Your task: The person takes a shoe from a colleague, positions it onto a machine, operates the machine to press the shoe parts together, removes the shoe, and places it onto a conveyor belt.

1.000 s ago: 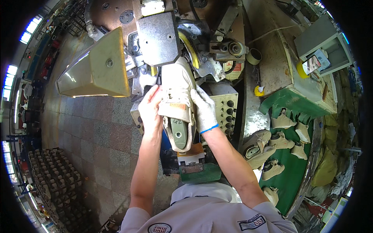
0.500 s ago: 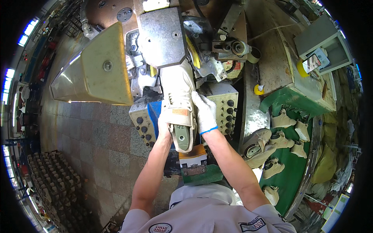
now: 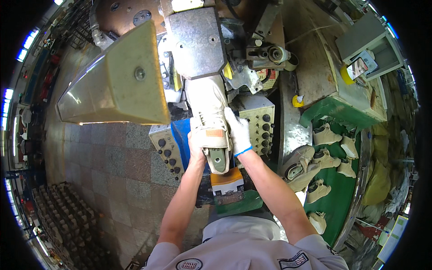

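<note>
A cream shoe upper on a last (image 3: 209, 118) points away from me, its toe tucked under the grey metal head of a machine (image 3: 196, 41). My bare left hand (image 3: 195, 149) grips the shoe's left side near the heel. My right hand (image 3: 237, 131), in a white glove with a blue cuff, holds its right side. The green bottom of the last shows at the heel end, between both hands. Below the shoe sits an orange block (image 3: 226, 177) on the machine's front.
Control panels with black knobs flank the shoe, one on the left (image 3: 165, 147) and one on the right (image 3: 261, 119). A beige angled guard (image 3: 118, 82) juts out at left. Several cream shoes (image 3: 325, 163) lie on a green table (image 3: 336, 204) at right. Racks of lasts (image 3: 63, 216) stand lower left.
Both hands have pushed the shoe forward, so its toe now sits deeper under the machine head. The view has shifted closer to the machine.
</note>
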Tool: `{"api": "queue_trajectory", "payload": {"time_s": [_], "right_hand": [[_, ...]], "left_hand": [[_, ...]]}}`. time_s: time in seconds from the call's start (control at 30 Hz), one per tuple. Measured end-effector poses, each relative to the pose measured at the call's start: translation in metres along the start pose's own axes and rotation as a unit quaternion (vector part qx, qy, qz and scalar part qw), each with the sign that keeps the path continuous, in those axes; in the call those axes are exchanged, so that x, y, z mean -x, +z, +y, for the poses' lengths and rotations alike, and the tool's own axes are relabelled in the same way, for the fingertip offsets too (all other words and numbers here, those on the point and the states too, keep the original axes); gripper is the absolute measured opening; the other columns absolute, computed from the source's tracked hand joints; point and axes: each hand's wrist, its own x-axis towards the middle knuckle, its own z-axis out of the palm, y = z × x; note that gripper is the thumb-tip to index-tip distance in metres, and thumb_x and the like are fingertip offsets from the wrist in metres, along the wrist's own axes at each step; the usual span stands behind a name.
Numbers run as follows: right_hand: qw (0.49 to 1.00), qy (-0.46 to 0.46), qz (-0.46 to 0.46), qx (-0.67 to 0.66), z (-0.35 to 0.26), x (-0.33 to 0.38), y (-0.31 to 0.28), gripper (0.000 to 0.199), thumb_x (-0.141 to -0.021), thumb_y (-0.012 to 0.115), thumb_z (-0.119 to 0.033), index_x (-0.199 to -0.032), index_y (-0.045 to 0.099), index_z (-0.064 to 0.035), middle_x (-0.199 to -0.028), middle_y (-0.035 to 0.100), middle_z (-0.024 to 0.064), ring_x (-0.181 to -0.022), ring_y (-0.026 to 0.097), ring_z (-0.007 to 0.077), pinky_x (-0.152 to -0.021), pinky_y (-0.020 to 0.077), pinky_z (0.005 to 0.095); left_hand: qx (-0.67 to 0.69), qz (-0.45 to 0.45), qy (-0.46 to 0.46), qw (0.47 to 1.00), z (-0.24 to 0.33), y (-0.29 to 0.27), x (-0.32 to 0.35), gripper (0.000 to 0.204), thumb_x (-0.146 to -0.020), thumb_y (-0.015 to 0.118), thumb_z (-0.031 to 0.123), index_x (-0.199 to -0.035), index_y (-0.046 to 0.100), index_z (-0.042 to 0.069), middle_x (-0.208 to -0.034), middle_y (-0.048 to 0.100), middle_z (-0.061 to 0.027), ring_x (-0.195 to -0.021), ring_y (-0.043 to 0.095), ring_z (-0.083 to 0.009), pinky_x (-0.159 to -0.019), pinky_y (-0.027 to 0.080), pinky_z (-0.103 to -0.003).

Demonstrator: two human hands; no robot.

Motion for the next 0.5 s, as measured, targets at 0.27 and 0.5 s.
{"api": "queue_trajectory", "payload": {"time_s": [0.27,0.5], "right_hand": [[0.999,-0.013,0.024,0.036,0.004,-0.003,-0.003,0.041,-0.097,0.07,-0.037,-0.085,0.074,0.0022,-0.08,0.066,-0.0004,-0.073,0.052,0.0072,-0.065,0.0455,0.0276],[0.999,0.007,0.01,0.03,-0.011,0.011,0.007,0.044,-0.098,0.068,-0.041,-0.094,0.073,0.0023,-0.086,0.067,0.0,-0.077,0.054,0.0091,-0.069,0.0478,0.028]], "left_hand": [[-0.099,-0.004,0.024,0.995,0.001,0.001,-0.001,0.046,-0.109,0.042,0.034,-0.111,0.07,-0.003,-0.097,0.075,-0.0087,-0.08,0.072,-0.0149,-0.073,0.059,-0.028],[-0.061,0.0,0.015,0.998,0.002,0.001,0.001,0.056,-0.11,0.038,0.042,-0.109,0.07,-0.004,-0.101,0.074,-0.0099,-0.086,0.071,-0.016,-0.078,0.056,-0.029]]}}
